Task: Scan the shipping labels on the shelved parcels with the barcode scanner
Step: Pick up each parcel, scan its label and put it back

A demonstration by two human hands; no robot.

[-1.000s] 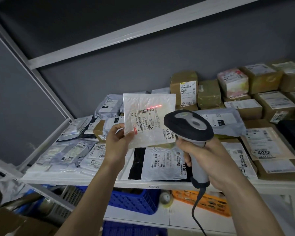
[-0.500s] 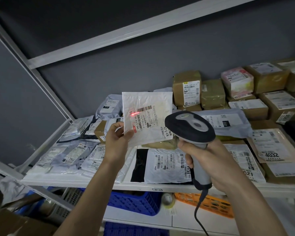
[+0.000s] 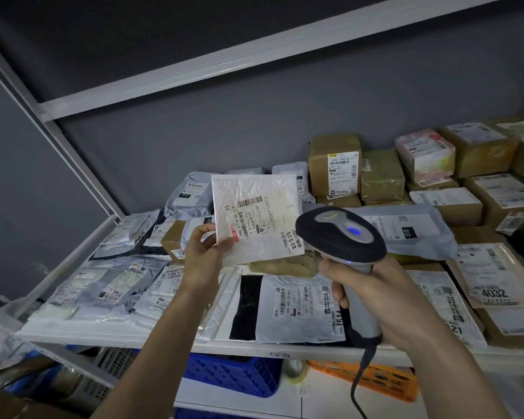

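My left hand (image 3: 206, 255) pinches the lower left corner of a flat white parcel (image 3: 257, 216) and holds it upright above the shelf, its shipping label (image 3: 254, 219) facing me. My right hand (image 3: 372, 294) grips the handle of a grey and black barcode scanner (image 3: 342, 234), whose head sits just right of the parcel and points at it. A blue light glows on top of the scanner. No red beam shows on the label. The scanner's cable (image 3: 357, 385) hangs down from the handle.
The white shelf (image 3: 248, 349) holds several grey and white poly mailers on the left and front, and brown cardboard boxes (image 3: 335, 164) stacked at the back right. Below it sit a blue crate (image 3: 233, 376) and an orange crate (image 3: 375, 379). A white upper shelf beam (image 3: 194, 71) crosses overhead.
The red scan line that lay across the label's barcode has gone out, and a blue light now glows on the scanner. Both hands have hardly moved.
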